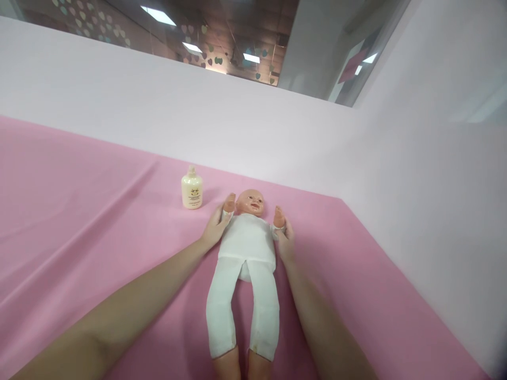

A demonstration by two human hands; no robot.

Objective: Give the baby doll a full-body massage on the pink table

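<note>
On the pink-draped table (pixel 79 221), left hand (pixel 214 228) and right hand (pixel 285 241) wrap fingers round the upper arms of the white-suited plastic baby doll (pixel 247 248); an even, gentle grip seems best.

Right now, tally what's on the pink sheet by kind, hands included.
doll: 1
cream bottle: 1
hands: 2, left hand and right hand, each against one of the doll's arms
Total: 4
</note>
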